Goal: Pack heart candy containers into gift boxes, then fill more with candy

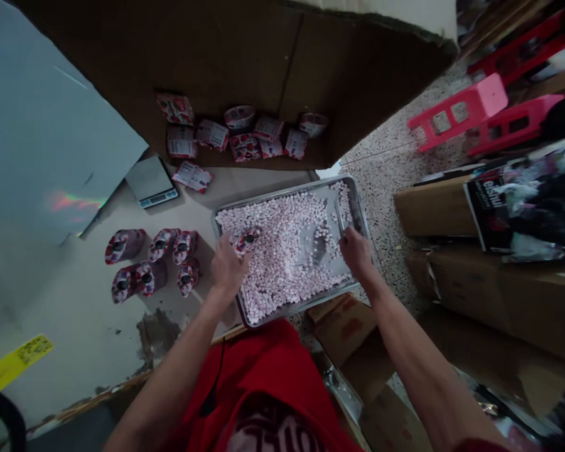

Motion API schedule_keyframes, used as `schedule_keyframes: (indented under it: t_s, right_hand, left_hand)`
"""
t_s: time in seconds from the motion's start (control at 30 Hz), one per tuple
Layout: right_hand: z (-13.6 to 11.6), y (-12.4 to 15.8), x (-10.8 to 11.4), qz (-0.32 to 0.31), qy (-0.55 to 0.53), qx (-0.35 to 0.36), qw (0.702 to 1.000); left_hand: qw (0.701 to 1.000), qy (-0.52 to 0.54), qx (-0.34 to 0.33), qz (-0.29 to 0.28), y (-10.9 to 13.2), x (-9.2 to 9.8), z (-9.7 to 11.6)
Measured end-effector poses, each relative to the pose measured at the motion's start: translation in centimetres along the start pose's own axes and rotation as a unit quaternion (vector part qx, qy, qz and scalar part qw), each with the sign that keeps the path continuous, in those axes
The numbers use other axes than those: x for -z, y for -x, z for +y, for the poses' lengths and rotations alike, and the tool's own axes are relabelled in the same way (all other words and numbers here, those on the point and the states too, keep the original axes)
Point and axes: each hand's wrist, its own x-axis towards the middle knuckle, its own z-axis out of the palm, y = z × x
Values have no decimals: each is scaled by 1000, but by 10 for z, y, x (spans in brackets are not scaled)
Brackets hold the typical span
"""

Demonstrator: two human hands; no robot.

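Note:
A metal tray full of small pale pink pellets lies in front of me. Over its left part, my left hand is closed around a small printed pouch with a dark opening on top. My right hand is closed at the tray's right side on a thin metal utensil; its exact kind is unclear. Bare metal shows around a thin scatter of pellets left of that hand. Several similar pouches stand upright on the table, left of the tray.
Behind the tray, an open cardboard box holds several flat printed packets. A small digital scale sits at its left. Pink plastic stools and cardboard cartons are on the right. A yellow strip shows at lower left.

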Motion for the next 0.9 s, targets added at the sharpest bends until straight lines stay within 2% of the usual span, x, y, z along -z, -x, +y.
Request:
schedule_keyframes:
  t_s: [0.13,0.23,0.3,0.4,0.5,0.57,0.63,0.7,0.8,0.9]
  right_hand:
    - [-7,-49,-23,7,55,53,997]
    - [-10,-60,-30,4,58,72,996]
    - [-15,-55,-34,-16,51,100,994]
    - [-35,-34,-43,-54,17,127,990]
    - [-62,-9,-54,-88,-40,109,989]
    - [-74,5,-63,-103,-101,99,985]
    - [-77,18,-70,-107,-188,94,972]
    - [-71,31,-76,-115,-291,91,945]
    - [-52,53,-76,-134,-429,78,890]
    - [-37,74,-59,-160,-510,89,841]
  left_hand:
    - [993,-40,-113,3,-28,-23,-3]
    - [990,8,-130,47,-43,-45,-7]
    - [989,57,-105,86,-51,-65,-3]
    - [984,115,-61,121,-54,-98,16]
    - [985,131,-45,106,-46,-125,42]
    - [987,130,-50,81,-38,-135,56]
    - [988,128,-53,74,-31,-135,63]
    - [988,121,-52,86,-27,-127,65]
    - [990,88,-71,89,-30,-103,60]
    - [992,39,-109,50,-35,-76,53]
